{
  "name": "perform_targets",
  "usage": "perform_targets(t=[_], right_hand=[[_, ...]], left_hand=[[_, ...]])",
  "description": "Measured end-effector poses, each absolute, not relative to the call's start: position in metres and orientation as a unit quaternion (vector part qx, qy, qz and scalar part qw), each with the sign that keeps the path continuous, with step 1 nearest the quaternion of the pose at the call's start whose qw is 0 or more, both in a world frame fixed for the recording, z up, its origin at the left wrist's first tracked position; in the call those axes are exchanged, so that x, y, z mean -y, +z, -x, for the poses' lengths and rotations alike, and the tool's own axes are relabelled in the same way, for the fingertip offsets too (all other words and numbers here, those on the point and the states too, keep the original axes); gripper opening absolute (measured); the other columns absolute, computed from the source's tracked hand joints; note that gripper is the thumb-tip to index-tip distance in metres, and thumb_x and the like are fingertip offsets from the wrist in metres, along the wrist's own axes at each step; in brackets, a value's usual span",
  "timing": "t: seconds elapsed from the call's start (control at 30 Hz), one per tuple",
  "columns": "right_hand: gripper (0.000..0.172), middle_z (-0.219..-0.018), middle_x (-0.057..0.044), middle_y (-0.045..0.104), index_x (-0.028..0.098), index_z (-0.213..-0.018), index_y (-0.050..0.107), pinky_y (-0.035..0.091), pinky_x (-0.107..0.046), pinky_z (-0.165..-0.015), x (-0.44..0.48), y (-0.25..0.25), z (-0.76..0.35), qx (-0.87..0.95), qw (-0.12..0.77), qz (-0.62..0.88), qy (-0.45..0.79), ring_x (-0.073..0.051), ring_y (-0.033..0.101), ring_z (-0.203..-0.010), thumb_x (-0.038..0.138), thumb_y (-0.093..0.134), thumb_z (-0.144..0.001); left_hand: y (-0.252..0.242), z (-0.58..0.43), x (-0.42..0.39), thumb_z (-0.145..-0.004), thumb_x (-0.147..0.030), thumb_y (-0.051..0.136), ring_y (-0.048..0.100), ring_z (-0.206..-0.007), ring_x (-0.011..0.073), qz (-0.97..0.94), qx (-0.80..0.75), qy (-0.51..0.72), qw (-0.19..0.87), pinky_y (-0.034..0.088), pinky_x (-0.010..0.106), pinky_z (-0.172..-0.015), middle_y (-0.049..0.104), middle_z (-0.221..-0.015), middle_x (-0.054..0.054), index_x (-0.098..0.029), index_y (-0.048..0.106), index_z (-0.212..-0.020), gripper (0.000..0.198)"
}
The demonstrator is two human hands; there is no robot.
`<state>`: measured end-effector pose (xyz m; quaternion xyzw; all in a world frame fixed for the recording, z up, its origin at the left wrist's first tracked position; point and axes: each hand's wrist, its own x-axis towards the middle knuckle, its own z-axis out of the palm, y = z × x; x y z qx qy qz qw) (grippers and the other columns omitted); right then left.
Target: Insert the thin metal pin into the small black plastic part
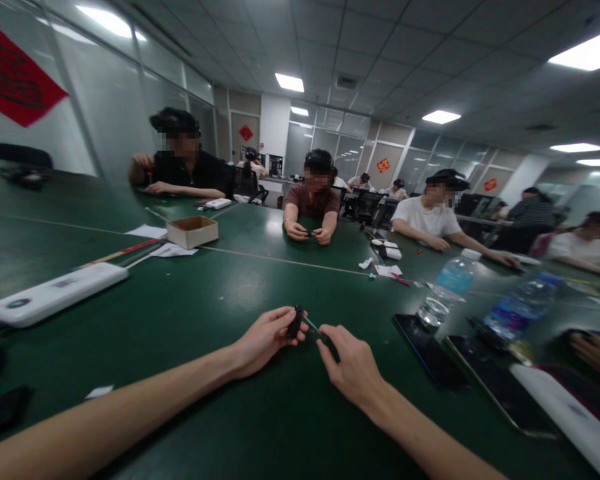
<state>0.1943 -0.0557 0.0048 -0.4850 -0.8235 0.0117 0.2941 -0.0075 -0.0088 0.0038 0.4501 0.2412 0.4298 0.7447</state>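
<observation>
Between the thumb and fingers of my left hand (267,340) is a small black part (295,323), held upright above the green table (240,413). My right hand (353,367) is closed around a screwdriver (311,325), its handle mostly hidden by the fingers. The thin metal shaft points up and left at the black part, and its tip reaches the part's right side. Whether the tip sits in a screw is too small to tell.
A phone (430,350) and water bottles (447,287) stand to the right, beside a second phone (497,383). At left lie a white power strip (55,293) and an open cardboard box (194,233). Several people sit around the table; one co-worker (313,200) faces me.
</observation>
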Motion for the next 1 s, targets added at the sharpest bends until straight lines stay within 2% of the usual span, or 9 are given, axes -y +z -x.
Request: perform_targets(t=[0.23,0.47,0.7,1.0], right_hand=[[0.026,-0.092,-0.004,0.057,0.022,-0.118,0.051,0.044,-0.023,-0.060,0.0562,0.0060,-0.1937,0.822,0.281,0.496,-0.005,-0.012,0.056,-0.069,0.027,0.042,-0.094],[0.027,-0.093,-0.005,0.058,0.022,-0.117,0.052,0.045,-0.024,-0.064,0.0544,0.0037,-0.1947,0.814,0.291,0.503,-0.018,-0.014,0.057,-0.072,0.029,0.042,-0.093],[0.028,-0.093,-0.005,0.058,0.021,-0.117,0.053,0.045,-0.024,-0.064,0.0550,0.0046,-0.1937,0.814,0.291,0.502,-0.015,-0.014,0.057,-0.071,0.030,0.040,-0.094],[0.032,-0.093,-0.006,0.057,0.024,-0.126,0.049,0.044,-0.023,-0.060,0.0575,0.0043,-0.1963,0.828,0.245,0.501,-0.061,-0.014,0.058,-0.071,0.029,0.040,-0.095]], left_hand=[[0.0021,0.0067,0.0077,-0.088,-0.033,0.053,0.057,-0.088,0.0179,-0.453,-0.243,0.446,0.733,0.044,0.028,-0.074,0.061,-0.101,0.013,-0.013,0.062,-0.106,0.029],[0.0027,0.0062,0.0075,-0.087,-0.032,0.055,0.057,-0.088,0.0182,-0.451,-0.244,0.449,0.731,0.044,0.030,-0.076,0.061,-0.102,0.012,-0.013,0.062,-0.109,0.029],[0.0013,0.0060,0.0069,-0.086,-0.032,0.057,0.058,-0.085,0.0168,-0.441,-0.261,0.450,0.731,0.044,0.029,-0.074,0.062,-0.103,0.012,-0.016,0.060,-0.116,0.034],[0.0034,0.0047,0.0099,-0.083,-0.032,0.061,0.057,-0.081,0.0150,-0.448,-0.269,0.474,0.709,0.043,0.027,-0.071,0.063,-0.098,0.010,-0.016,0.061,-0.115,0.036]])
